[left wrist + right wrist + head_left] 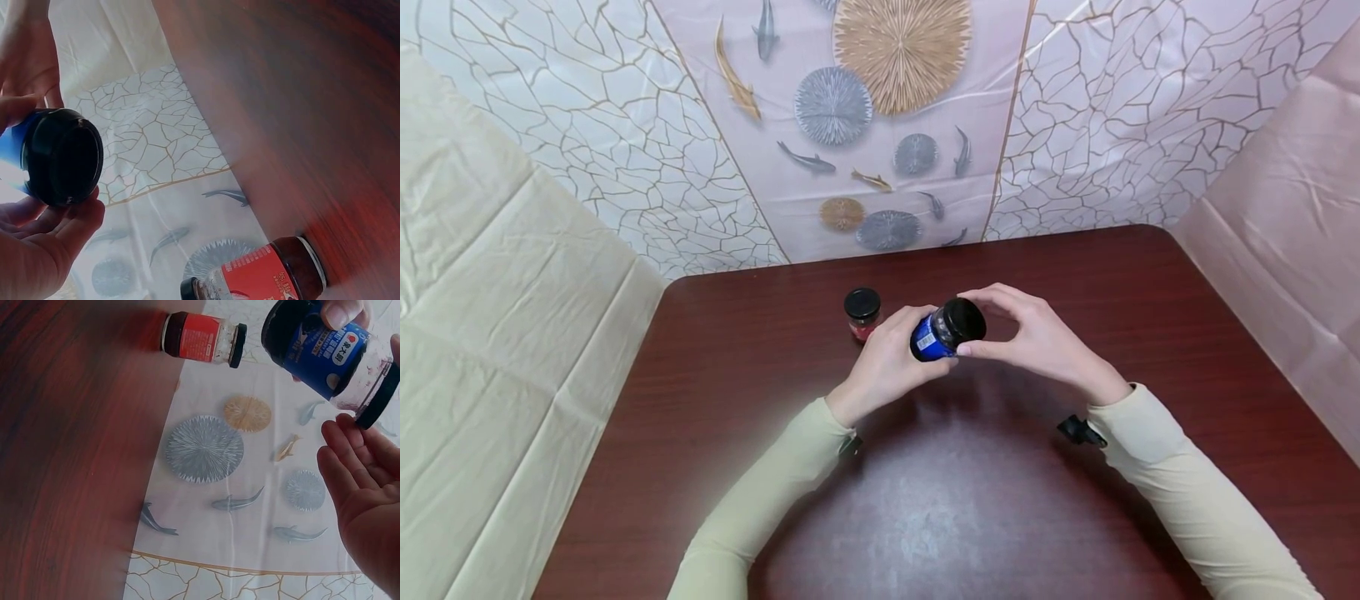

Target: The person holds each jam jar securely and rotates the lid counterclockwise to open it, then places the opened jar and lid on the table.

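Note:
My left hand (887, 354) grips a glass jar with a blue label (928, 340) round its body, above the table. The jar is tilted, its black lid (964, 320) towards the right. My right hand (1041, 333) pinches that lid between thumb and fingertips, the palm standing away from it. In the right wrist view, the clear glass neck (353, 394) shows between label and lid. The jar's dark base (69, 156) faces the left wrist camera.
Behind the left hand, a smaller jar with a red label (862, 310) and black lid stands upright on the dark red-brown table (737, 375). A patterned cloth (880, 125) hangs along the back edge, with plain cloth at both sides.

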A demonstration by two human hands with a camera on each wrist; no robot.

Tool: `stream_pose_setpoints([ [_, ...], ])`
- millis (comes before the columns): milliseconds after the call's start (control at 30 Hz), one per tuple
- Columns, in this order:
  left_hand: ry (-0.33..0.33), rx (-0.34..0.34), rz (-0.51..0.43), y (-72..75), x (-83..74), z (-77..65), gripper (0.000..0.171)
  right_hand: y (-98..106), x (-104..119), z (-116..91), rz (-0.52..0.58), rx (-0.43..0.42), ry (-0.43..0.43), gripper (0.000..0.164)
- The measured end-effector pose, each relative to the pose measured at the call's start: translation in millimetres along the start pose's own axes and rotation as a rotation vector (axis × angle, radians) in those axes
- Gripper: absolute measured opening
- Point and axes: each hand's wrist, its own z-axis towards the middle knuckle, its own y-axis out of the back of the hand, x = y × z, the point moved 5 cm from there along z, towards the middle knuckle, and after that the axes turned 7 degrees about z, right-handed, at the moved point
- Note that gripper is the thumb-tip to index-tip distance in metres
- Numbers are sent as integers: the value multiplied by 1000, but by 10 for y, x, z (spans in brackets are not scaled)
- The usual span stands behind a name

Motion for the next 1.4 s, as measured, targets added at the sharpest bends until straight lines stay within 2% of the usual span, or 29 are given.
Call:
stream_pose_setpoints([
  [167,-17,-9,-4,-5,-11,3,66,-16,-240,-9,36,-26,-14,57],
  [333,-22,3,3,-15,-37,-4,67,-17,-230,-20,41,-33,12,57],
  [567,-69,4,11,-29,-79,-13,66,3,-192,-33,33,-9,118,60],
  [733,-84,0,7,-31,-89,-15,66,13,-142,-38,33,26,151,63],
  [1033,-89,-15,-4,-24,-64,-32,66,30,201,-67,47,46,122,66],
  [1167,-98,-26,-8,-13,-62,-33,66,33,212,-75,-11,41,86,70],
  [1300,-98,-29,-6,-4,-65,-31,66,27,198,-76,-51,31,100,70],
  [1400,-93,-22,-4,-8,-70,-30,65,28,195,-72,-42,13,114,65],
])
